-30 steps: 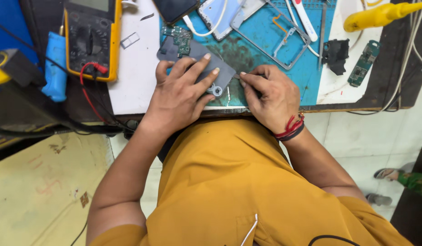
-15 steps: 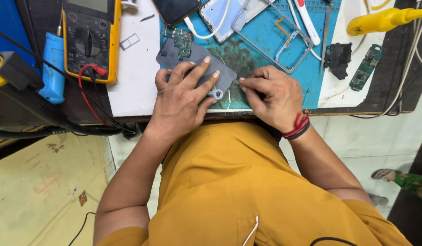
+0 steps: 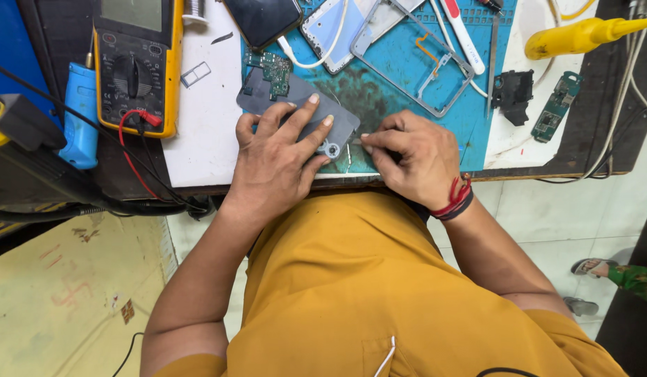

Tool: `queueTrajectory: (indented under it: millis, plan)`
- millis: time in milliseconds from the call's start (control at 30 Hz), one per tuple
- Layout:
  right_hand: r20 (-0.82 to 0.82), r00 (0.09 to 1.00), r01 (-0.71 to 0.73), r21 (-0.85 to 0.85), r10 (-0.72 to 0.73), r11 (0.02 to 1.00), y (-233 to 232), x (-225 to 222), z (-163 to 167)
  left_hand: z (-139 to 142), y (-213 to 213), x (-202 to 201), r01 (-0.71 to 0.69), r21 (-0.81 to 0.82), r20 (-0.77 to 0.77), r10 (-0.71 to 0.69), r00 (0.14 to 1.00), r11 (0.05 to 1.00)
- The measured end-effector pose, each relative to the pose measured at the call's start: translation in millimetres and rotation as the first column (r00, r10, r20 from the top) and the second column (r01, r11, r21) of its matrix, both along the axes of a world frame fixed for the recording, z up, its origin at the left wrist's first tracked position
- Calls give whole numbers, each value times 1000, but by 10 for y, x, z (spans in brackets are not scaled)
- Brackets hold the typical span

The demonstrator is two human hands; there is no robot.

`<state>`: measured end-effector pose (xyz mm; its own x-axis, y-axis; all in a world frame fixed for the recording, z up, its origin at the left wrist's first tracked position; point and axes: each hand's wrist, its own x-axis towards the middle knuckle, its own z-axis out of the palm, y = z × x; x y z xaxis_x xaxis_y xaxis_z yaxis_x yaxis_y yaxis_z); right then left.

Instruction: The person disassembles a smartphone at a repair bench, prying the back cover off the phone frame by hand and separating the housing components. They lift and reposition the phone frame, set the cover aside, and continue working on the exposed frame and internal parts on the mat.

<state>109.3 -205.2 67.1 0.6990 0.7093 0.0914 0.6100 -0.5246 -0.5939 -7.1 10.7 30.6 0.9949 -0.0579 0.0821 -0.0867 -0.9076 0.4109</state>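
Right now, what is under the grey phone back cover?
The grey phone back cover lies on the blue work mat, overlapping a green circuit board at its far corner. The left hand presses on top. Anything else beneath the cover is hidden.

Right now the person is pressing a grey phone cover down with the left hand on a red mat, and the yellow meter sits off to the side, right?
Not quite: the mat is teal blue, not red, as the head view shows. The left hand does press the grey phone cover, and the yellow meter sits off to the side.
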Motion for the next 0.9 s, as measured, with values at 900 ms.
queueTrajectory:
  millis: [900]
  plan:
    - [118, 993, 18, -15, -16, 1000, 47, -69, -35, 7, -50, -23, -26, -12, 9, 26, 1000, 1000]
